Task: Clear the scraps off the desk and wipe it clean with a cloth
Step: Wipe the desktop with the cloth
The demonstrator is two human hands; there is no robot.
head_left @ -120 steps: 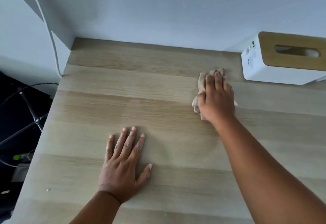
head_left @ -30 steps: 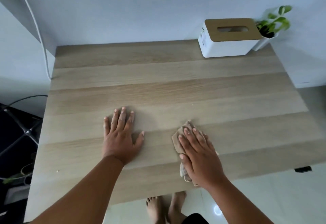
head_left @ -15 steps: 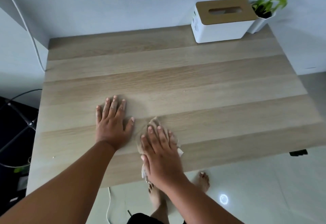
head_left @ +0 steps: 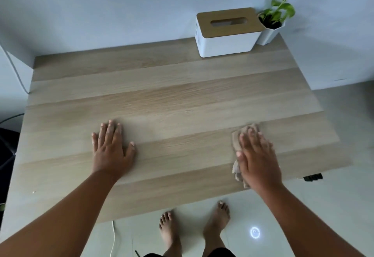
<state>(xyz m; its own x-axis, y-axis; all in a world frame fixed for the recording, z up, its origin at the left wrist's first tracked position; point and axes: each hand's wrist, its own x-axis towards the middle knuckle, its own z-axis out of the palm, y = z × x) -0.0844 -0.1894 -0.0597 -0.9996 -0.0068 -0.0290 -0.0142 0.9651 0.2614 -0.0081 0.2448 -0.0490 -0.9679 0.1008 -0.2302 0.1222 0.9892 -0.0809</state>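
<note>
The light wooden desk (head_left: 172,98) fills the view. My right hand (head_left: 258,155) lies flat on a crumpled beige cloth (head_left: 237,141) near the desk's front right part, pressing it to the wood; most of the cloth is hidden under the palm. My left hand (head_left: 112,149) rests flat on the desk at centre left, fingers spread, holding nothing. A tiny pale scrap (head_left: 33,192) lies near the front left edge, and a small mark (head_left: 189,111) shows mid-desk.
A white tissue box with a wooden lid (head_left: 226,32) stands at the back right, beside a white pot with a green plant (head_left: 272,28). Walls close the back and left. My bare feet (head_left: 194,222) stand on the tiled floor below the front edge.
My right hand has slid the cloth from beside the left hand to the right along the front of the desk. The left hand has stayed planted.
</note>
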